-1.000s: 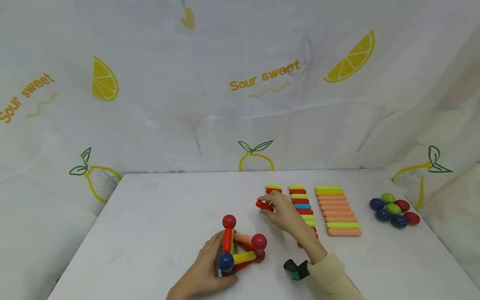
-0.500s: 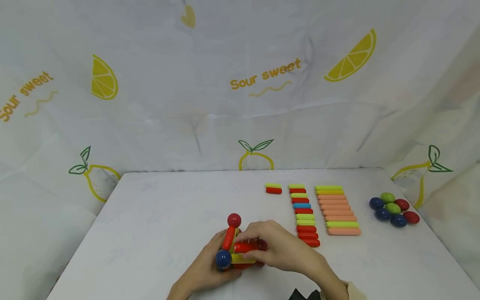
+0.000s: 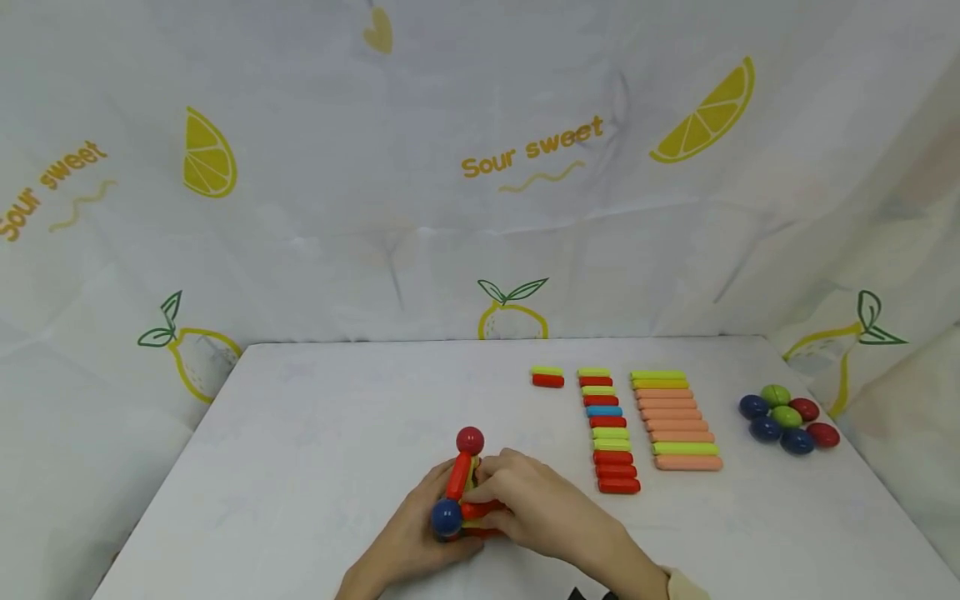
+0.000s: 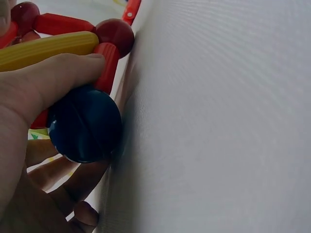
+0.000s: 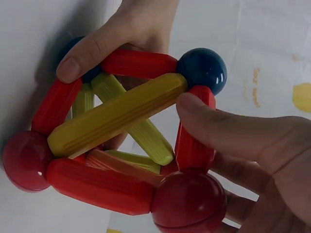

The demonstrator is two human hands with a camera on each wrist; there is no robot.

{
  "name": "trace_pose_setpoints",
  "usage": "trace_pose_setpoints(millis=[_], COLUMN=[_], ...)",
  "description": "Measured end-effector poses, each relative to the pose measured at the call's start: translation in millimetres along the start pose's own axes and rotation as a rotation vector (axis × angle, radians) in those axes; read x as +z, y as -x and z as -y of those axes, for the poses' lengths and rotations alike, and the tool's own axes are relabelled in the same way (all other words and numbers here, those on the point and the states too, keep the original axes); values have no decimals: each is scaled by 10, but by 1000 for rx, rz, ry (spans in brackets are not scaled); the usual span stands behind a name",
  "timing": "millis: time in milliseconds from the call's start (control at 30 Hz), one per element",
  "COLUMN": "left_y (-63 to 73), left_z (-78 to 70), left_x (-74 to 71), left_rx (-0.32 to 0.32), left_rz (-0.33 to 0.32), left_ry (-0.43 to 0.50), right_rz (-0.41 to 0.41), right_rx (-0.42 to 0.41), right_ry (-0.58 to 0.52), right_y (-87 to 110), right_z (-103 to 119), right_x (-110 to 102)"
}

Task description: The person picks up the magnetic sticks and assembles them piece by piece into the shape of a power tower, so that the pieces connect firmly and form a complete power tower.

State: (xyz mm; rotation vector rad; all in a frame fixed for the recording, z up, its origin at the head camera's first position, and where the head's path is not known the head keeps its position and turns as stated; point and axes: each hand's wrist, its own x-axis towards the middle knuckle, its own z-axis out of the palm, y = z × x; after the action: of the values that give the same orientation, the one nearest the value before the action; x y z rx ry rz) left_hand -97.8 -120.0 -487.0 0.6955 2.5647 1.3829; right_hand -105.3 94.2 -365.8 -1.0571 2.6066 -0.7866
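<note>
The rod frame (image 5: 119, 115) sits gripped between left hand (image 3: 415, 533) and right hand (image 3: 538, 510).

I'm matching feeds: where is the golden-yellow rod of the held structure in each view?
Head: below centre, a sliver of the yellow rod between a blue ball and the right hand.
Left wrist: upper left, the rod reaching a dark red ball.
Right wrist: diagonal, left of centre.
Shared landmark: the left hand, in all three.
</note>
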Motion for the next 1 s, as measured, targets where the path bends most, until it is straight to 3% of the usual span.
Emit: trace_pose_setpoints(millis=[133,233,300,367,433,500,633,833,900,1000], left_y=[-10,-25,-35,-36,-31,-20,2,3,-8,-10], left_z=[13,29,42,57,68,74,57,35,50,57], left_x=[-16,-41,-59,-74,-86,-98,-131,-187,-189,-182], left_rx=[4,12,12,3,-17,-33,-76,-149,-139,-113], left_rz=[4,6,9,2,0,4,49,112,78,-21], left_ry=[-2,12,30,50,85,115,130,106,74,-6], right_rz=[1,-52,-148,-294,-418,-486,-431,-310,-300,-309], right_rx=[-27,-38,-22,28,126,231,385,431,435,448], right_ry=[-24,-104,-125,-118,-58,6,94,199,221,204], right_y=[4,4,-31,-108,-201,-291,-384,-455,-465,-470], right_z=[-15,-93,-235,-457,-723,-979,-1313,-1471,-1484,-1482], right_x=[-4,-62,-112,-139,-137,-110,-56,-9,-1,2])
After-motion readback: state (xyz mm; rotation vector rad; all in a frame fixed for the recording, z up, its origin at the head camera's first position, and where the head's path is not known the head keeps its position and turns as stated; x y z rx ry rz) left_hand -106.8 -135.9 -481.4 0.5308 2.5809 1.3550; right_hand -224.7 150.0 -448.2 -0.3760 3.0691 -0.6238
